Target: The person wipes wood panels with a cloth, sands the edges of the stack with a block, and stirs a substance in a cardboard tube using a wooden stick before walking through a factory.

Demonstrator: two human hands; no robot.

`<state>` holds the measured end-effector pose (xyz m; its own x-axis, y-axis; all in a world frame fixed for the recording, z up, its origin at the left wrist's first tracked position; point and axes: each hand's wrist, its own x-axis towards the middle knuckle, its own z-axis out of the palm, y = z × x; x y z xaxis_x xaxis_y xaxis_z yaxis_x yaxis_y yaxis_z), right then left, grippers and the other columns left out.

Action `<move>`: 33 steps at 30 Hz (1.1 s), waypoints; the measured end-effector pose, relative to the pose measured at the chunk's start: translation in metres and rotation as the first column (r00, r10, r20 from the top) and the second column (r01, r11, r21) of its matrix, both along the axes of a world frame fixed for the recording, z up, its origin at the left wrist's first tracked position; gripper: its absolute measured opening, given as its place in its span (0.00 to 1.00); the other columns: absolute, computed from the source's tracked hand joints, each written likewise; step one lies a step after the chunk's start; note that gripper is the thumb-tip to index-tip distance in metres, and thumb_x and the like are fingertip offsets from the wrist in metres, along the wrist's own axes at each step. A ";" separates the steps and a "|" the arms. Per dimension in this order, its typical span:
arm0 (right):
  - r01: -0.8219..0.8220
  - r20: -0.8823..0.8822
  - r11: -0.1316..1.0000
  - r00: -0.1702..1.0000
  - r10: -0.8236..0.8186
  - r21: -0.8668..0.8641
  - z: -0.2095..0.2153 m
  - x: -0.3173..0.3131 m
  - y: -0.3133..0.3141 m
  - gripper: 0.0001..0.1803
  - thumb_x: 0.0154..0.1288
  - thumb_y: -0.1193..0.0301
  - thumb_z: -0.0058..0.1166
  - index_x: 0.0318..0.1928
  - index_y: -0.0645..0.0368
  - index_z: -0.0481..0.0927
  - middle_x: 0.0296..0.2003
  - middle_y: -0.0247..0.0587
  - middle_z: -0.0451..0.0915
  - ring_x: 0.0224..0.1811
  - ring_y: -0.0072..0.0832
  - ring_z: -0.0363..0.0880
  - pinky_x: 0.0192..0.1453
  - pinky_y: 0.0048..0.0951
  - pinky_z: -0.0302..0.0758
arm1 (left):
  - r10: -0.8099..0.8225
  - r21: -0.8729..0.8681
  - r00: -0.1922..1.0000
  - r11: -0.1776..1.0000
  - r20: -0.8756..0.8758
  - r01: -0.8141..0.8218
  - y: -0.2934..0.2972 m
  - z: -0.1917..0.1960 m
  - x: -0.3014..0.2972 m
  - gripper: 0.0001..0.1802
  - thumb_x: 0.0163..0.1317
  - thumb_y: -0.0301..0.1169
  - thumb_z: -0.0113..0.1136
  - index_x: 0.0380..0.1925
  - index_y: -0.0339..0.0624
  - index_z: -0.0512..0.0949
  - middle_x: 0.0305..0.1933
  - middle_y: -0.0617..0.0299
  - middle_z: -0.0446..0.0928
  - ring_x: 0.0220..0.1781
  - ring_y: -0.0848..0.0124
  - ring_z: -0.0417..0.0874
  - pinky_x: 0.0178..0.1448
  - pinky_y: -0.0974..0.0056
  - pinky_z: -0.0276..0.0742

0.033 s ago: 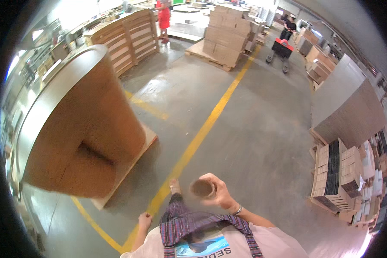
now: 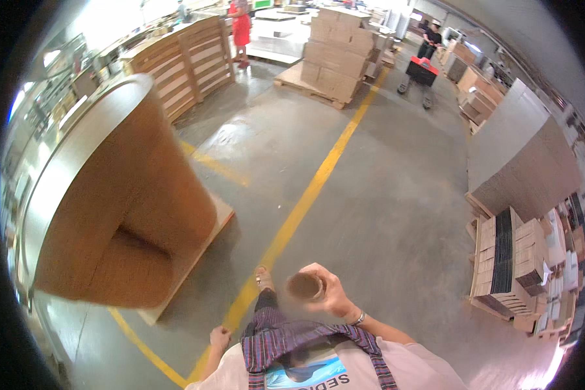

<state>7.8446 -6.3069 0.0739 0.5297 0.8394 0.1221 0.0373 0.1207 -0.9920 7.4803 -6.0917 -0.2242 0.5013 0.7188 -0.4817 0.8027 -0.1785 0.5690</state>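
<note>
Foot (image 2: 263, 278) nudged forward, and brown cylinder (image 2: 303, 286), likely light, stiff, is sensibly clasped round its three-o'clock wall by right hand (image 2: 332, 294), left hand (image 2: 220, 337) unreadable!

The head fisheye looks down close over the striped garment (image 2: 260, 348) at lower centre and ahead; upper left seems glare-washed.

The cylinder (image 2: 303, 286) is brown, the apron (image 2: 259, 352) purple-striped, the floor line (image 2: 305, 199) yellow.
</note>
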 end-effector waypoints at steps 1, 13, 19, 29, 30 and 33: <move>0.004 0.012 1.000 1.000 -0.004 -0.005 -0.003 0.025 0.022 0.35 0.38 0.74 0.75 0.53 0.60 0.77 0.50 0.36 0.77 0.55 0.26 0.75 0.63 0.30 0.70 | -0.021 0.020 0.998 1.000 -0.060 0.022 0.021 -0.014 0.012 0.12 0.53 0.36 0.63 0.27 0.38 0.84 0.28 0.47 0.84 0.33 0.55 0.88 0.40 0.54 0.81; 0.286 0.027 0.958 0.958 -0.286 -0.010 0.002 0.296 0.198 0.33 0.44 0.76 0.74 0.54 0.60 0.76 0.50 0.34 0.78 0.55 0.22 0.75 0.63 0.29 0.71 | -0.245 0.178 0.959 0.947 -0.145 0.269 0.342 0.002 0.373 0.10 0.56 0.29 0.56 0.31 0.43 0.86 0.36 0.46 0.85 0.42 0.50 0.87 0.47 0.51 0.81; 0.289 -0.104 0.957 0.952 -0.288 -0.004 -0.042 0.449 0.262 0.36 0.44 0.81 0.72 0.57 0.60 0.72 0.55 0.37 0.75 0.61 0.28 0.73 0.67 0.34 0.72 | -0.171 -0.019 0.943 0.983 0.285 0.185 0.448 0.031 0.658 0.13 0.58 0.18 0.44 0.33 0.32 0.81 0.29 0.51 0.82 0.31 0.61 0.85 0.37 0.57 0.80; 0.264 0.027 0.964 0.964 -0.264 -0.009 -0.011 0.763 0.369 0.35 0.42 0.79 0.72 0.54 0.58 0.73 0.50 0.34 0.76 0.58 0.24 0.74 0.66 0.30 0.68 | -0.412 -0.166 0.909 0.903 -0.064 0.397 0.477 -0.027 0.844 0.24 0.63 0.48 0.56 0.31 0.35 0.85 0.31 0.49 0.85 0.34 0.59 0.88 0.43 0.56 0.83; 0.241 0.030 0.970 0.970 -0.241 0.024 -0.002 0.789 0.386 0.35 0.42 0.79 0.72 0.54 0.58 0.73 0.50 0.34 0.76 0.58 0.24 0.74 0.66 0.30 0.68 | -0.452 -0.051 0.882 0.892 -0.133 0.449 0.504 -0.055 0.832 0.24 0.63 0.49 0.56 0.33 0.36 0.85 0.32 0.48 0.85 0.36 0.57 0.88 0.44 0.55 0.83; 0.291 0.113 0.957 0.951 -0.289 -0.003 0.007 0.875 0.399 0.35 0.42 0.78 0.73 0.55 0.57 0.73 0.50 0.34 0.76 0.58 0.25 0.74 0.66 0.31 0.68 | -0.463 -0.127 0.837 0.886 -0.293 0.446 0.520 -0.065 0.893 0.24 0.62 0.49 0.56 0.35 0.37 0.85 0.34 0.48 0.86 0.39 0.54 0.88 0.47 0.54 0.82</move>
<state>8.7192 -5.9082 0.0809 0.7347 0.6545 0.1784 0.1768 0.0691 -0.9818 8.3732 -5.5713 -0.2889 0.5866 0.4170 -0.6943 0.7732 -0.5435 0.3268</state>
